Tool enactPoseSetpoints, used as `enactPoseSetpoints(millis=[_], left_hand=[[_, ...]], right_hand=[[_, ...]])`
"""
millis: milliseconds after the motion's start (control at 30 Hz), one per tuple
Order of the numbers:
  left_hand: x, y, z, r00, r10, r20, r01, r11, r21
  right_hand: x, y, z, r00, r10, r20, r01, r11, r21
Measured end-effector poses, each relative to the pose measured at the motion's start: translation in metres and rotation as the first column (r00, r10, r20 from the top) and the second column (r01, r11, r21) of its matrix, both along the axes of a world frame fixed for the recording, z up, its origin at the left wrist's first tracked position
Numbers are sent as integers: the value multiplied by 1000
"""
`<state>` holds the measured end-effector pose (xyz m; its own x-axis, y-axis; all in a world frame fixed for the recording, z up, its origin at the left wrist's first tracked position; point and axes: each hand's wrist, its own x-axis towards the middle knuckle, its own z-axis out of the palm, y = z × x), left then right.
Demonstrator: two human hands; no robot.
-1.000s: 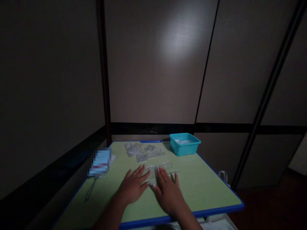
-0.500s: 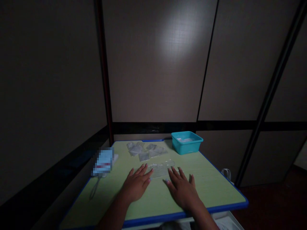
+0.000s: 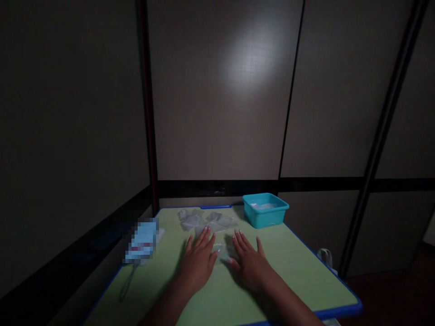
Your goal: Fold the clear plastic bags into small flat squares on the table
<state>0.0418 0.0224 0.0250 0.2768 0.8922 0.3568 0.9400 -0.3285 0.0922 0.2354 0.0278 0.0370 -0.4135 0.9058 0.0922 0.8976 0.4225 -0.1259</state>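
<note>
A clear plastic bag (image 3: 224, 251) lies flat on the light green table (image 3: 292, 267), partly hidden by both hands. My left hand (image 3: 199, 258) rests palm down over its left side, fingers spread and holding nothing. On its right side lies my right hand (image 3: 249, 262), also palm down, with the thumb and little finger apart from the other fingers. Just beyond the fingertips are several thin translucent bags (image 3: 192, 219), some overlapping. Part of this group is hidden behind my left fingers.
A turquoise basin (image 3: 265, 215) with clear plastic inside stands at the table's back right. A blue-and-white item (image 3: 142, 241), blurred out, lies at the left edge with a looped strap. Dark panels surround the table's back and left.
Both hands have slid forward over the clear bag, covering more of it, and my right hand has come closer to my left. The view has shifted slightly, so the table sits lower.
</note>
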Motion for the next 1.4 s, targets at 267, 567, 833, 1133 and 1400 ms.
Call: enactPoseSetpoints(millis=[267, 567, 833, 1133, 1400], left_hand=[[-3, 33, -10, 996, -76, 53, 76, 997, -9], [-9, 20, 12, 974, -157, 162, 124, 973, 197], [-14, 30, -2, 981, -11, 193, 13, 1000, -10], [-38, 33, 16, 892, 353, 282, -420, 877, 233], [-20, 28, 7, 992, 105, 74, -110, 992, 59]], right_hand=[[-19, 44, -7, 978, 195, -74, -198, 980, -32], [-15, 44, -18, 975, 194, -109, -198, 980, -32], [-16, 40, -17, 980, 180, -88, -185, 982, -47], [-4, 44, 8, 982, -53, -180, 115, 929, 351], [-13, 38, 2, 992, 35, -118, 2, 955, 296]])
